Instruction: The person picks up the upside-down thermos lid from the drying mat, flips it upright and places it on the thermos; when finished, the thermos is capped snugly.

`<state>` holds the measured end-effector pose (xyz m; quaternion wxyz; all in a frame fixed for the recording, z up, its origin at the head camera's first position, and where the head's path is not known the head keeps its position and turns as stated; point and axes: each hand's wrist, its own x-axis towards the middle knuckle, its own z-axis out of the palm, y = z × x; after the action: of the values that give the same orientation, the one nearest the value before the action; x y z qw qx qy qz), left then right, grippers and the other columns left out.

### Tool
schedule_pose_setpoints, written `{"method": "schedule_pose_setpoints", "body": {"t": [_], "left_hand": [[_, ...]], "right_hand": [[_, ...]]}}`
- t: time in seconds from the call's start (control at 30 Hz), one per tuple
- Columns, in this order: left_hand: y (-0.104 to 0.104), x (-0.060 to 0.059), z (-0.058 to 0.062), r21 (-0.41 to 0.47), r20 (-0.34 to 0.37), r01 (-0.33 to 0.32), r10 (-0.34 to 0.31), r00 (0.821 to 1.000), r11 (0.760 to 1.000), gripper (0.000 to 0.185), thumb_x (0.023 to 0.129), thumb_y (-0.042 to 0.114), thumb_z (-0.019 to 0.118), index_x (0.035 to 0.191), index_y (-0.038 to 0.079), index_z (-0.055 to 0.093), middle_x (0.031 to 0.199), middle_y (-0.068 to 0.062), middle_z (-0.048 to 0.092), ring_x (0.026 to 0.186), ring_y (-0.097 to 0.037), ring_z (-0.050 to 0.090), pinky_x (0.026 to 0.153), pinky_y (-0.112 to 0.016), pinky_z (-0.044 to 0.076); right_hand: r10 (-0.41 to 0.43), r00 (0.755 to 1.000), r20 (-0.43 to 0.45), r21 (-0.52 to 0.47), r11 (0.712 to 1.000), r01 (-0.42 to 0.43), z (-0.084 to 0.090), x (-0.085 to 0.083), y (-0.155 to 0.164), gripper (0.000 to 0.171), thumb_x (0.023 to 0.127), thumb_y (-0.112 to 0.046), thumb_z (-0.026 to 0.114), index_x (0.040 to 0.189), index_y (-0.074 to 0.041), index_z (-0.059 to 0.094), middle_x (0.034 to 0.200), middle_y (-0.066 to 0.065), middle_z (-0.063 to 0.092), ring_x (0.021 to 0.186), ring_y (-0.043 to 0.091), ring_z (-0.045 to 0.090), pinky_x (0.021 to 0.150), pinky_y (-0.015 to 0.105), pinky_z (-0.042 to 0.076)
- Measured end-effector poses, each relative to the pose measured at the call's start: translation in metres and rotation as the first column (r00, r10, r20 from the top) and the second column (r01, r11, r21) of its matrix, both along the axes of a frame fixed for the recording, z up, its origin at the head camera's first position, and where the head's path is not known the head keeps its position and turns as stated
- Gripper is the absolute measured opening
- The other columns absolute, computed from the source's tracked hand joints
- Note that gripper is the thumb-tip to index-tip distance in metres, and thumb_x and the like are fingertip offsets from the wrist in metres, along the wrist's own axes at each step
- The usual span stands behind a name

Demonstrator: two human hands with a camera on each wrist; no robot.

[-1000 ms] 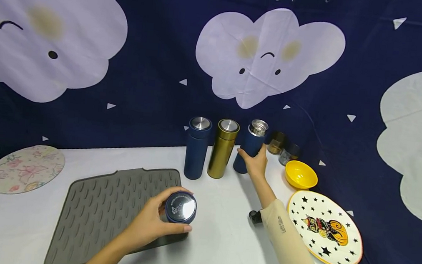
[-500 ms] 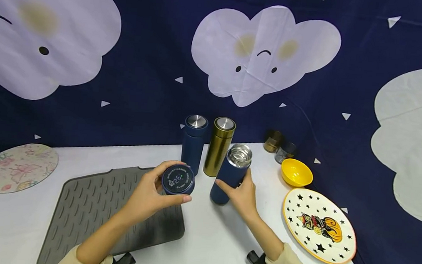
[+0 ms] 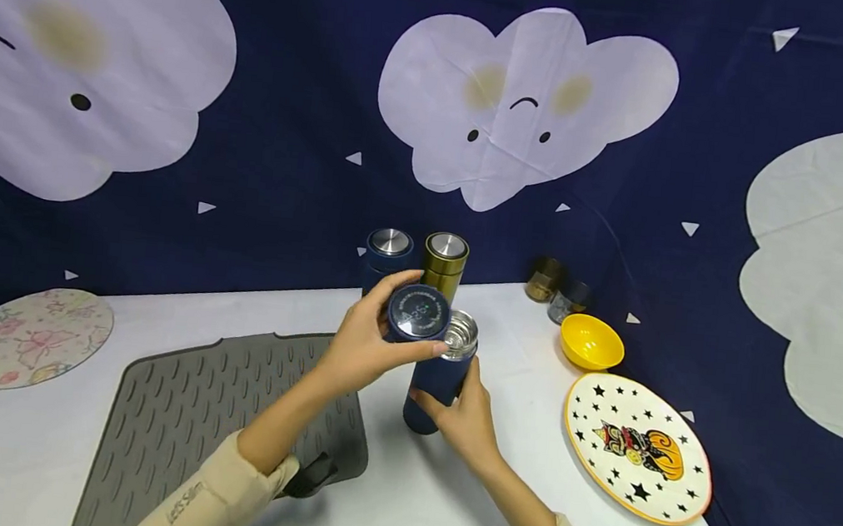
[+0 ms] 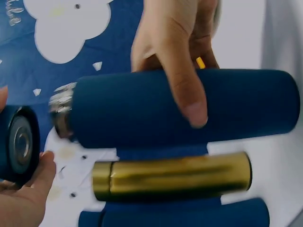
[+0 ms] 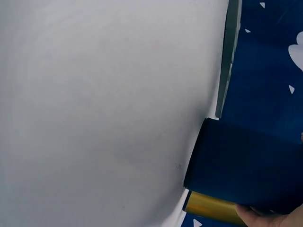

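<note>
Holding the open navy flask (image 3: 439, 381) upright on the white table (image 3: 35, 463), the right hand (image 3: 464, 417) is wrapping its fingers and thumb around the lower body, while the left hand (image 3: 362, 343) is pinching the matching navy lid (image 3: 419, 314) by its rim, just beside and slightly above the steel mouth. The lid is not yet seated — it is sitting off to the left of the opening, so lining it up and closing it appears to be what is left. The left wrist view is showing the same pairing: lid (image 4: 16, 142) at one edge, flask (image 4: 180, 106) under a curled thumb.

Materials are reading clearly. The flask is wearing a matte, slightly soft-looking navy coat over a bright threaded steel neck; the lid is a short cylinder with a polished disc on top. Nearer the person, a grey ribbed rubber mat (image 3: 190, 418) is lying flat. To the right, a glossy star-printed plate (image 3: 634, 449) and a smooth yellow bowl (image 3: 591, 342) are sitting apart. Further back, a capped navy flask (image 3: 386, 252) and a brushed gold flask (image 3: 445, 257) are standing side by side — both slim cylinders — with two small jars (image 3: 558, 290) by the cloud-printed backdrop (image 3: 295, 76).
</note>
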<state>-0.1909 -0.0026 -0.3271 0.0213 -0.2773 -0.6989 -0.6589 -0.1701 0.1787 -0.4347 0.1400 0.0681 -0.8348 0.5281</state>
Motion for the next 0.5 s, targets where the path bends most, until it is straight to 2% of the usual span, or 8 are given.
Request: {"method": "schedule_pose_setpoints", "body": {"t": [0.13,0.2,0.27,0.37,0.5], "left_hand": [[0.027,-0.014,-0.008,0.006,-0.025,0.032,-0.032,0.999,0.999,0.076,0.081,0.012,0.081,0.145,0.013,0.041,0.128,-0.011,0.060,0.109,-0.023,0.066,0.092,-0.032,0.056],[0.036,-0.018,-0.015,0.005,-0.026,0.054,-0.054,0.998,0.999,0.070,0.083,0.012,0.080,0.142,0.014,0.044,0.123,-0.012,0.063,0.105,-0.022,0.068,0.087,-0.034,0.057],[0.041,-0.020,-0.022,-0.020,-0.041,0.048,-0.049,0.998,0.999,0.066,0.083,0.015,0.080,0.140,0.016,0.047,0.119,-0.009,0.066,0.101,-0.020,0.068,0.085,-0.033,0.058],[0.044,-0.023,-0.031,-0.070,-0.102,0.024,-0.031,0.994,0.997,0.064,0.083,0.021,0.081,0.139,0.017,0.049,0.115,-0.005,0.069,0.099,-0.017,0.069,0.085,-0.033,0.057],[0.044,-0.025,-0.037,-0.106,-0.205,-0.008,-0.014,0.979,0.994,0.062,0.084,0.023,0.080,0.138,0.018,0.049,0.114,-0.003,0.070,0.100,-0.016,0.068,0.085,-0.035,0.057]], "right_hand": [[0.009,1.000,-0.019,-0.003,1.000,-0.009,-0.002,0.001,0.002,0.082,0.078,-0.016,0.085,0.143,-0.011,0.035,0.131,0.016,0.061,0.117,0.033,0.063,0.096,0.052,0.052],[0.024,0.999,-0.023,-0.002,1.000,-0.024,-0.003,0.001,0.003,0.082,0.080,-0.017,0.084,0.144,-0.010,0.034,0.131,0.017,0.062,0.116,0.033,0.064,0.095,0.051,0.053],[0.036,0.999,-0.022,0.005,0.999,-0.036,-0.004,0.002,0.002,0.082,0.081,-0.017,0.083,0.145,-0.010,0.033,0.130,0.017,0.062,0.116,0.033,0.064,0.094,0.049,0.054],[0.031,0.999,-0.024,0.016,0.999,-0.030,-0.003,0.003,0.002,0.085,0.080,-0.019,0.083,0.147,-0.011,0.031,0.130,0.015,0.063,0.117,0.030,0.064,0.094,0.047,0.054],[0.020,0.999,-0.031,0.031,0.999,-0.019,-0.001,0.002,0.002,0.085,0.080,-0.019,0.083,0.147,-0.013,0.032,0.130,0.014,0.063,0.117,0.030,0.064,0.094,0.048,0.053]]}}
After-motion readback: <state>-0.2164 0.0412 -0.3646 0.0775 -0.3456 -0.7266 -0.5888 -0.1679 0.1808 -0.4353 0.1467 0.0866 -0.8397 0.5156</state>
